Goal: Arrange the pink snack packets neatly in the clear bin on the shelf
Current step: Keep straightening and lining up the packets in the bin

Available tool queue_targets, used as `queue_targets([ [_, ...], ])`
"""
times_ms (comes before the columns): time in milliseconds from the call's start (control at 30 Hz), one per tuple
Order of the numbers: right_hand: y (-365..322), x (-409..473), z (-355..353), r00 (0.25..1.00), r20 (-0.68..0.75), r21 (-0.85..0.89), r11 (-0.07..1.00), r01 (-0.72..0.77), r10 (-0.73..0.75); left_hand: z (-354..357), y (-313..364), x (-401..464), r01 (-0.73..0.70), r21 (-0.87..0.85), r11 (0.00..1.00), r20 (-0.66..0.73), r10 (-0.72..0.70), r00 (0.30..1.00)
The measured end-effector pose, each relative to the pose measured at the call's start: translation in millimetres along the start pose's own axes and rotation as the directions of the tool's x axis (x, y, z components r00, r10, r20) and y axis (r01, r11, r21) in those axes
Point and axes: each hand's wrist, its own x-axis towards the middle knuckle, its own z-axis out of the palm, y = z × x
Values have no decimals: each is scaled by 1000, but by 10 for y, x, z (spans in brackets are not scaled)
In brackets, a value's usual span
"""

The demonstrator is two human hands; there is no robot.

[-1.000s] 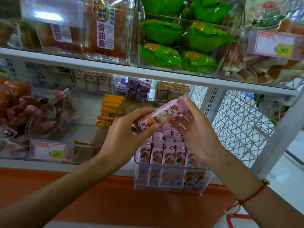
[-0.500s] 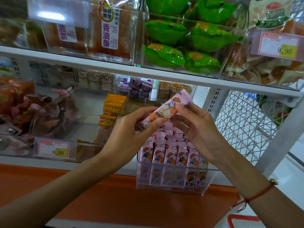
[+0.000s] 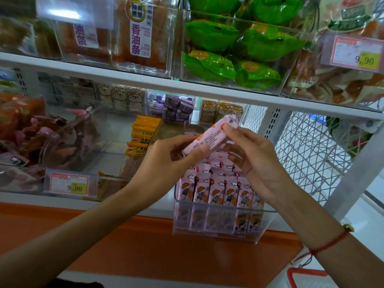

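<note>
Both grips, left hand (image 3: pixel 166 161) and right hand (image 3: pixel 255 161), pinching one pink packet (image 3: pixel 209 138), artwork hidden.

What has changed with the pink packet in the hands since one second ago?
The held pink snack packet has been turned over: its cartoon front showed earlier, its printed back now. The left hand and right hand still pinch its ends. The upright packets in the clear plastic bin stayed put.

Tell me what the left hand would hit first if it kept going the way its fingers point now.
Probably the right hand. The left hand points rightward and slightly up, pinching the lower end of the pink packet that the right hand holds at the top. Depth is unclear, so it might pass just above the packets in the clear bin.
</note>
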Motion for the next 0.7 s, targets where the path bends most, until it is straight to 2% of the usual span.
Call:
queue_targets([
  [67, -17, -11, 0, 997, 20, -48, 996, 74, -73, -5, -19, 5, -2, 28, 1000, 19, 2, 1000],
  [133, -49, -33, -1, 977, 101, -124, 972, 202, -190, -23, -29, 18, -32, 83, 996, 11, 31, 999],
  [233, -88, -93, 33, 907, 252, -274, 874, 401, -337, -43, -20, 35, -104, 111, 988, -2, 105, 995],
  [333, -86, -118, 67, 877, 292, -321, 824, 467, -382, -53, -22, 41, -121, 111, 986, -3, 122, 993],
  [400, -81, -105, 71, 899, 237, -328, 841, 430, -368, -63, -12, 35, -82, 84, 993, 25, 80, 996],
  [500, -73, -61, 34, 962, 78, -310, 910, 274, -263, -67, 56, 8, 24, -45, 999, 147, -17, 989],
  [567, -52, -42, 5, 986, -10, -371, 917, 150, -165, -59, 122, -5, 122, -124, 985, 177, -99, 979],
  [700, 0, -14, -28, 997, -68, -363, 932, -4, -22, -65, 166, 16, 341, -113, 933, 206, -314, 927],
])
